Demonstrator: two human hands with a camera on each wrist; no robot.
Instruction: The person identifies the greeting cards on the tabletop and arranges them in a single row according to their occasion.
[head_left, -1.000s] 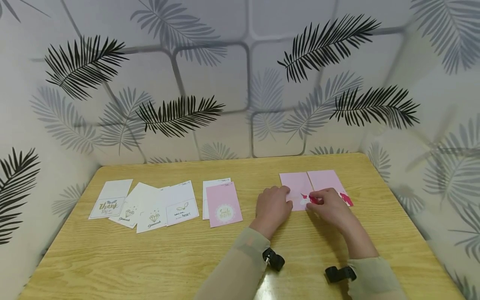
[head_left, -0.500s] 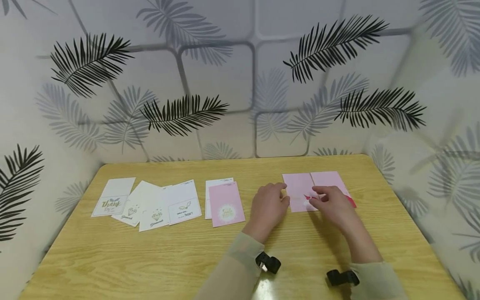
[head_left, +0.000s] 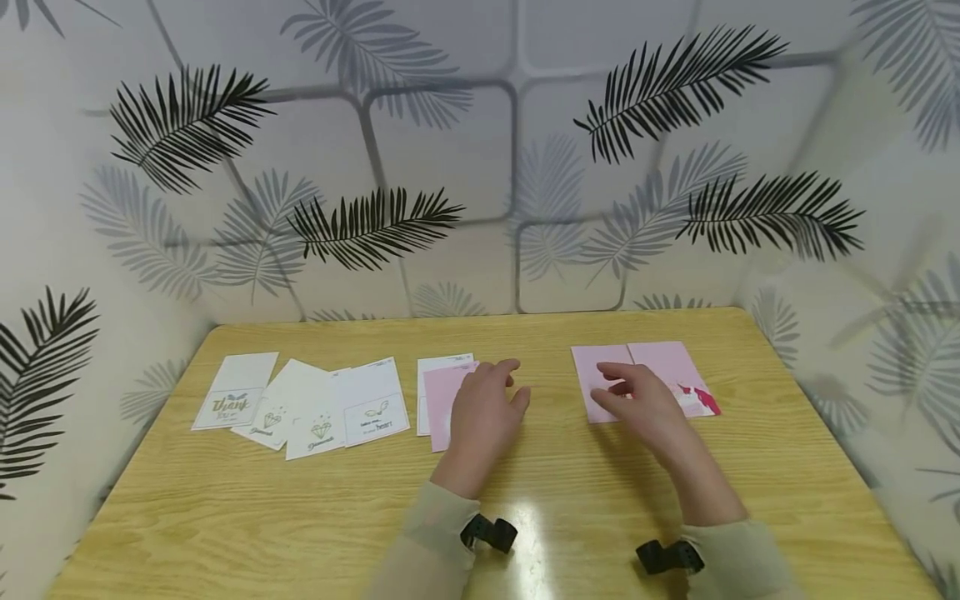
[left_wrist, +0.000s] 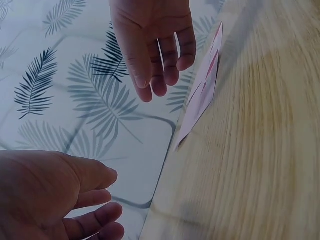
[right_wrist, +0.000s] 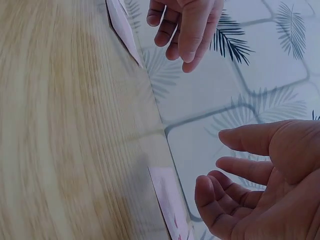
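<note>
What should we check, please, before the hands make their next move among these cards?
1. Left hand holds nothing: ok.
2. Right hand holds nothing: ok.
3. Two pink cards at the right lie side by side: ok.
4. White cards at the far left lie apart: not ok, they overlap.
5. Single pink card fully visible in the head view: not ok, the left hand covers part.

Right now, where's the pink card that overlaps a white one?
In the head view, the pink card is just left of the middle, partly hidden by the left hand, overlapping a white card, right of the wings card.
</note>
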